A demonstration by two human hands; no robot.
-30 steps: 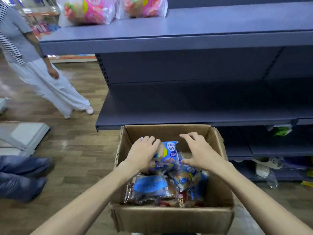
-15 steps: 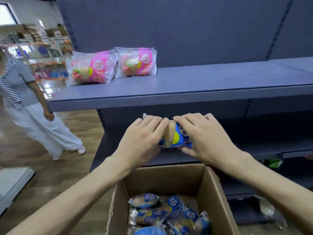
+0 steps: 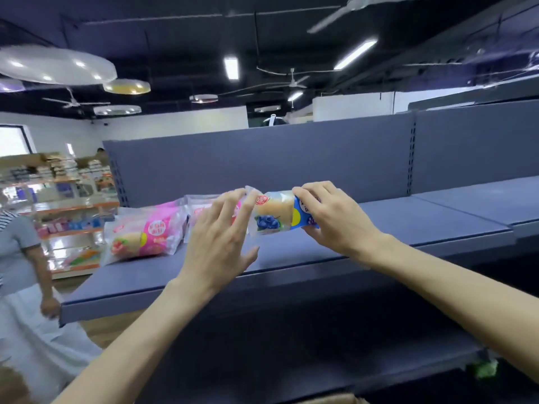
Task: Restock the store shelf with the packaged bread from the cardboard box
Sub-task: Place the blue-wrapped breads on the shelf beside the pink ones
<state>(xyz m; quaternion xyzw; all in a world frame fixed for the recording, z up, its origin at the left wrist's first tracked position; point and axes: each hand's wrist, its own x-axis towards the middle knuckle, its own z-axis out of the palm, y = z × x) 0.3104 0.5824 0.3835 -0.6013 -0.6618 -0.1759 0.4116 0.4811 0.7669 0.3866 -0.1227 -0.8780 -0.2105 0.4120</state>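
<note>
Shelf (image 3: 393, 217) carries two pink bread packs (image 3: 145, 234) beside hands.

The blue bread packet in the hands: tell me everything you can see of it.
The blue bread packet is a clear, glossy plastic wrapper round a pale bun, printed with blueberries, a yellow circle, a blue panel at its right end and a small red logo at upper left. It lies lengthwise over the shelf, just right of the pink packets. The right hand grips its right end; the left hand has straight fingers at its crimped left edge.

A shop — grey gondola shelving (image 3: 291, 258), stocked display racks (image 3: 67, 205) behind.
</note>
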